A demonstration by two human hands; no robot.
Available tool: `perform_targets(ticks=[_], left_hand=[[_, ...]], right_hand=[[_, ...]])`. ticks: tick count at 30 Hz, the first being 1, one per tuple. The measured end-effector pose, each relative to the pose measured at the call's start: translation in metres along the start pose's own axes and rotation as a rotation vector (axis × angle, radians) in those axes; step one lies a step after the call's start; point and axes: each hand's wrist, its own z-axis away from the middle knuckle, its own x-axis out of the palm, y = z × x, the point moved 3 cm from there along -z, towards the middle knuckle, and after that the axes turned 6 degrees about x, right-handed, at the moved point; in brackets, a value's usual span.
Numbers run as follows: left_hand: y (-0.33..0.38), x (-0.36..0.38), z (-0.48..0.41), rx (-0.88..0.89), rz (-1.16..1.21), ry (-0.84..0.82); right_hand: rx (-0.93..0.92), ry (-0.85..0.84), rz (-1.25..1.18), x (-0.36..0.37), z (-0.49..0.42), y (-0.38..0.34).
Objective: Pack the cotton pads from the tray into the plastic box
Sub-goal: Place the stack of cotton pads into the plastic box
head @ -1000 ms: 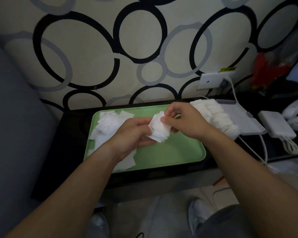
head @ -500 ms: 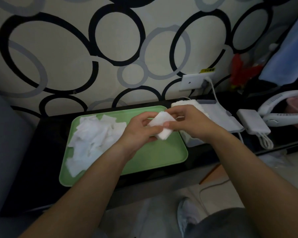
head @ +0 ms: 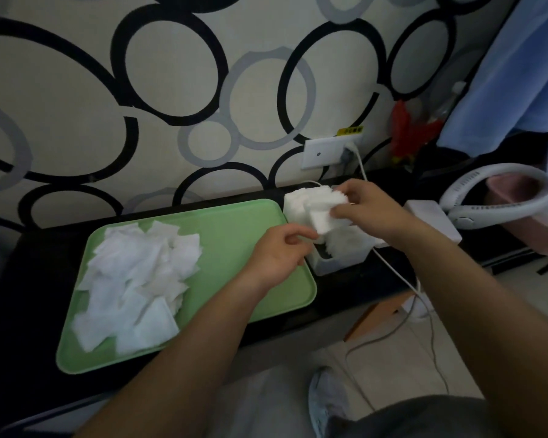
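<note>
A green tray [head: 234, 241] lies on a black table, with a loose heap of white cotton pads [head: 136, 279] on its left half. Just right of the tray stands the clear plastic box [head: 339, 262], with packed pads [head: 298, 203] standing in its far end. My right hand [head: 367, 213] grips a small stack of pads [head: 321, 221] above the box opening. My left hand [head: 282, 248] hovers over the tray's right edge, its fingers loosely curled and holding nothing, the fingertips close to the stack's lower corner.
A white charger block [head: 431, 216] and its cable [head: 399, 276] lie right of the box. The wall socket [head: 326, 151] is behind it. A white neck fan [head: 500, 197] and a pink container [head: 529, 216] stand further right.
Both hands carried the stack of pads rightward from above the tray to over the box. My left hand has let go of it and my right hand alone holds it now.
</note>
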Motion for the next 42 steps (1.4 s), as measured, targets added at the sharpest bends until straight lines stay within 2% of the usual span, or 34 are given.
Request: perform_targets(ticks=[7,17,21,35,42], left_hand=[[-0.012,0.01,-0.01,0.014,-0.119,-0.109],[-0.014,0.009,-0.01,0.019,-0.129,-0.145],[-0.014,0.01,-0.01,0.005,-0.091,-0.176],[-0.013,0.006,-0.01,-0.016,-0.11,-0.206],[0.013,-0.019,0.011,-0.031,-0.051,-0.234]], right_hand=[[-0.046,-0.041,0.386,0.005,-0.007,0.011],[-0.156,-0.291,1.041,0.028,-0.007,-0.023],[-0.266,-0.25,1.189,0.042,-0.009,-0.038],[-0.289,-0.093,1.102,0.045,-0.019,-0.026],[-0.179,-0.085,0.986,0.033,-0.011,-0.031]])
